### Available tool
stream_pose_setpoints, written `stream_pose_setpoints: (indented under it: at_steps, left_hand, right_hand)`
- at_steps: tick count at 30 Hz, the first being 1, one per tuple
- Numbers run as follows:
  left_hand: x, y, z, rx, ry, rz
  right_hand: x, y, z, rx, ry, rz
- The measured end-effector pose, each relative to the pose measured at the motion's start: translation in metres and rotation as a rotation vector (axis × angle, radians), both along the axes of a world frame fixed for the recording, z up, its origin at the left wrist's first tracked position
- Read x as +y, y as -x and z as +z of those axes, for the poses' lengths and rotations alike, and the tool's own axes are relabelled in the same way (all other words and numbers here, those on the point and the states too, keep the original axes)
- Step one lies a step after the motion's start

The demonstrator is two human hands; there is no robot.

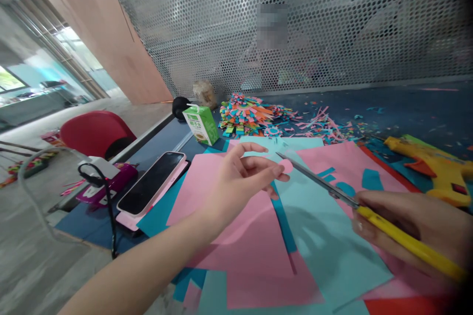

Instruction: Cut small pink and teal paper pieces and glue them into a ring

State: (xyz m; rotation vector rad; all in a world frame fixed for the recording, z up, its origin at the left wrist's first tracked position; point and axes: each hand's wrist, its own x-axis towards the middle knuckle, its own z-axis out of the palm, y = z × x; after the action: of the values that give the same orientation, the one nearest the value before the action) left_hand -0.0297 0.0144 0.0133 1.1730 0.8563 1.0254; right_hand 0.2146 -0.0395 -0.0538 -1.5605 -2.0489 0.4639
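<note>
My left hand (251,172) pinches a small pink paper disc (286,165) between thumb and fingertips, above the paper sheets. In my right hand (414,226) is a pair of scissors with yellow handles (399,238), the fingers wrapped round them. The scissors' blades point left and seem nearly closed, their tip close to the disc. Below both hands lie overlapping sheets, a pink sheet (236,241) on the left and a light blue sheet (332,256) on the right. Small blue paper pieces (371,179) rest on another pink sheet beyond the scissors.
A heap of fringed coloured paper (246,114) and loose scraps (321,125) lie at the back. To the left are a green drink carton (201,125), a phone (152,183) and a purple power strip (107,192). A yellow glue gun (439,167) lies right. Behind stands a perforated metal screen (207,19).
</note>
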Motion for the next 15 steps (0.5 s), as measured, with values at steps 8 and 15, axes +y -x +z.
stream_pose_setpoints:
  at_steps: [8, 15]
  left_hand:
    - [0.001, 0.000, 0.001, 0.012, 0.009, 0.010]
    - [-0.002, 0.000, 0.003, 0.036, 0.019, 0.009]
  right_hand:
    - [0.002, 0.008, 0.016, 0.006, 0.009, -0.039]
    - [0.002, 0.010, 0.015, 0.021, 0.026, -0.052]
